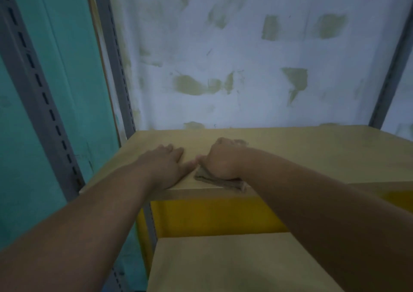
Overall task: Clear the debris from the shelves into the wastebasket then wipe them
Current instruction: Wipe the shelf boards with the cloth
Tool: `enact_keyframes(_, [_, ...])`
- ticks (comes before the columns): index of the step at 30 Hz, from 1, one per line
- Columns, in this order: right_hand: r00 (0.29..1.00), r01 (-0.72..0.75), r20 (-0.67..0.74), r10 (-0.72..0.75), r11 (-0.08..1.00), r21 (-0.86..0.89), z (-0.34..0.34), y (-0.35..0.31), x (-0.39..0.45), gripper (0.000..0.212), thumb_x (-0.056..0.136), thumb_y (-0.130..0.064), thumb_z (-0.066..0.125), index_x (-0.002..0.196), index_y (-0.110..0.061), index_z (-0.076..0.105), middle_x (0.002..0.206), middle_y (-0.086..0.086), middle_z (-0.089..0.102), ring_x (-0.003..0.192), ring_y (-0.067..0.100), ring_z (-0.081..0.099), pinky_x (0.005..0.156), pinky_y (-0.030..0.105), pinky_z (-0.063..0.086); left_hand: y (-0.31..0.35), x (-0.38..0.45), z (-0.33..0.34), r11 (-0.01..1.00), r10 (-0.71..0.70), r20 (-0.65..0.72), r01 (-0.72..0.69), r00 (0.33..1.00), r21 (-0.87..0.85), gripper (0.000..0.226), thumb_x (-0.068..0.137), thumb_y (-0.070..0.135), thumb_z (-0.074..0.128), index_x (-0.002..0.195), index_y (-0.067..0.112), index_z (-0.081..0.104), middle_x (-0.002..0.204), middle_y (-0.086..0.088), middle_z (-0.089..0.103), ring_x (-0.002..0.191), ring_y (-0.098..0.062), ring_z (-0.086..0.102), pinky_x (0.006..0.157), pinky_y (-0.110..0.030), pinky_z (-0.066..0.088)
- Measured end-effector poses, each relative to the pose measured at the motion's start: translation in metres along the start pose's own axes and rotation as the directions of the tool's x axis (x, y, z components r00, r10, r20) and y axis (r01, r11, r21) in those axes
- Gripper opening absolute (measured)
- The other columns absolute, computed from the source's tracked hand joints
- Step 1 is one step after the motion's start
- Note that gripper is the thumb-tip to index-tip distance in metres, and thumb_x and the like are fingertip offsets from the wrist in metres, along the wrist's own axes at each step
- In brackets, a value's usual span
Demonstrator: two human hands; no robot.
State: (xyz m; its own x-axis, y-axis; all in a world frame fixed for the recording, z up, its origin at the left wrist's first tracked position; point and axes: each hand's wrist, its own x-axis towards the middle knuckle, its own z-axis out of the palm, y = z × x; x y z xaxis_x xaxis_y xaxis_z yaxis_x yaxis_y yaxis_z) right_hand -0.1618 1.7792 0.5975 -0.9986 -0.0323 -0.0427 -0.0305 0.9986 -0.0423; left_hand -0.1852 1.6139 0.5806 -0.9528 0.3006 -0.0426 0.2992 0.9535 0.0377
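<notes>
Smooth wooden shelf (301, 153) under right hand's (220, 160) crumpled brown cloth (220, 181).

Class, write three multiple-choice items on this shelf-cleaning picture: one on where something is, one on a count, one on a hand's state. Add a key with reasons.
1. Where does the cloth lie?
A. on the lower shelf
B. at the front edge of the upper shelf
C. hung on the grey upright

2. How many wooden shelves show?
A. one
B. two
C. four

3. How is the left hand?
A. flat on the shelf, fingers straight
C. gripping the cloth
B. clenched in the air

Key: 1 B, the cloth sits under the right hand at that shelf's front edge. 2 B, the upper shelf and the lower shelf are all that show. 3 A, its fingers lie straight on the wood, holding nothing.
</notes>
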Motion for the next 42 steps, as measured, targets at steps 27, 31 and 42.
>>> enact_keyframes(27, [0.995,-0.071,-0.062,0.072,0.997,0.031,-0.009,0.067,-0.007,0.046,0.106,-0.030,0.024,0.134,-0.002,0.047,0.143,0.021,0.042,0.131,0.032,0.040,0.103,0.034,0.032,0.065,0.028,0.001,0.959,0.265,-0.093,-0.272,0.960,-0.079,0.056,0.103,0.051,0.027,0.152,0.026,0.033,0.162,-0.003,0.025,0.147,-0.025,0.026,0.116,-0.043,0.027])
enact_keyframes(31, [0.990,-0.131,-0.045,0.135,0.988,0.085,-0.008,0.076,-0.010,0.046,0.107,-0.026,0.022,0.140,0.001,0.039,0.147,0.022,0.036,0.133,0.032,0.036,0.105,0.033,0.028,0.066,0.029,0.002,0.961,0.268,-0.053,-0.271,0.962,-0.062,0.058,0.103,0.054,0.023,0.156,0.031,0.021,0.166,0.001,0.011,0.151,-0.021,0.014,0.120,-0.042,0.018])
enact_keyframes(42, [0.988,-0.156,-0.021,0.156,0.988,-0.003,-0.015,0.168,-0.045,0.054,0.106,-0.040,0.025,0.154,-0.014,0.022,0.161,0.007,0.019,0.145,0.024,0.025,0.112,0.032,0.021,0.065,0.027,0.005,0.964,0.253,-0.085,-0.259,0.964,-0.065,0.057,0.103,0.053,0.025,0.155,0.030,0.025,0.164,0.003,0.020,0.148,-0.020,0.022,0.118,-0.042,0.024])
